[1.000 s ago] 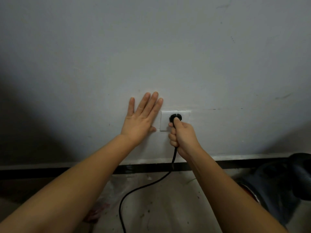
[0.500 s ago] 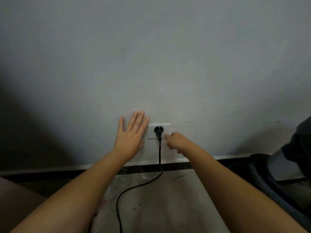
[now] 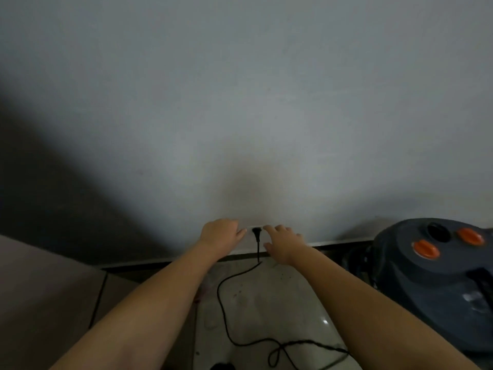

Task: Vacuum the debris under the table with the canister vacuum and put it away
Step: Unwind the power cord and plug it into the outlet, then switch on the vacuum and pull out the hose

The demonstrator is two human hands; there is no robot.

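The wall outlet (image 3: 256,227) is mostly hidden between the left hand (image 3: 221,235) and right hand (image 3: 282,243). The canister vacuum (image 3: 437,276) is cut off by the right edge. The black cord (image 3: 226,324) exits at the near edge. The whole frame is blurred.

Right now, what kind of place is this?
Probably an indoor room at floor level, home or workshop, I cannot tell which. Cues: a bare grey wall with a low socket, a plug in it with its cord trailing over the floor, and a canister vacuum on the right.
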